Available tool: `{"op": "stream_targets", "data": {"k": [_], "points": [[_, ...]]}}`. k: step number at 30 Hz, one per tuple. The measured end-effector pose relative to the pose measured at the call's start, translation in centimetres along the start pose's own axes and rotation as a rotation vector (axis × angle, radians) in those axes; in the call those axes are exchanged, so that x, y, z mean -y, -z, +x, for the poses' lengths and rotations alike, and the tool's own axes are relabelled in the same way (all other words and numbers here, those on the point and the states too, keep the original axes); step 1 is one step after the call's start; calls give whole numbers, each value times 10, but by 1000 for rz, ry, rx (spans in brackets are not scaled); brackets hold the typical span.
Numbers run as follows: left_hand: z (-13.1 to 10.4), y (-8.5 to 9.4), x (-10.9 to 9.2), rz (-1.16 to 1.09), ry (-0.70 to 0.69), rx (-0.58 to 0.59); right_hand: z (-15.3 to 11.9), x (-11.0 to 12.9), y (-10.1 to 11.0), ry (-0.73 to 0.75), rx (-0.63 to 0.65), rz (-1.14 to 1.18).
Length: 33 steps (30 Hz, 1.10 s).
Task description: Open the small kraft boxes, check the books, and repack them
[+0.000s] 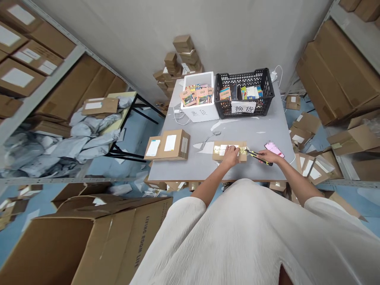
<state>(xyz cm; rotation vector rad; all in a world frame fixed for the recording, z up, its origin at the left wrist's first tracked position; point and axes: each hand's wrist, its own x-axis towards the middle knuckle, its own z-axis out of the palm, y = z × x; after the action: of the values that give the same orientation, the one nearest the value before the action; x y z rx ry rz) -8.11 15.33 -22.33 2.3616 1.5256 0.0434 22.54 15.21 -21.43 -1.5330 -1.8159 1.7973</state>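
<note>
Left of the frame's centre, white-labelled brown cardboard cartons stand on the grey tabletop. Just right of centre lies a low, oblong brown cardboard box with shiny tape; the left hand rests on top, its grip open. At the box's right end is the tip of a slim black-and-yellow utility knife, the right hand's grip closed around it. Farther right lies a pink-screened phone.

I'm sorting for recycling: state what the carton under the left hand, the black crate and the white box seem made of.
Carton: likely matte cardboard, from its brown faces. Black crate: likely satin plastic, from its molded lattice. White box: matte foam or plastic, from its thick rim.
</note>
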Motion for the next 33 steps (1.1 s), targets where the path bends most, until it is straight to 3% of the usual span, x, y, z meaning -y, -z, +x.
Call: {"op": "stream_targets", "data": {"k": [7,12,15,20,25,29,33], "points": [[1,2,1,-20,-3,-9,-18,-9,-12,-17,-37,51],[-6,4,0,-43,-19,-7,-24,-21,-16,21,-249,114],[-7,9,-2,-81,13,-29,-26,-18,-18,68,-278,78],[2,16,-6,-59,95,-108,-27,-5,-23,149,-331,-132],[18,17,-2,-5,20,-67,-27,6,-25,245,-374,-487],[29,20,1,7,35,-18,-26,12,-26,196,-405,-697],[26,19,-1,22,20,-54,-24,13,-27,167,-413,-745]]}}
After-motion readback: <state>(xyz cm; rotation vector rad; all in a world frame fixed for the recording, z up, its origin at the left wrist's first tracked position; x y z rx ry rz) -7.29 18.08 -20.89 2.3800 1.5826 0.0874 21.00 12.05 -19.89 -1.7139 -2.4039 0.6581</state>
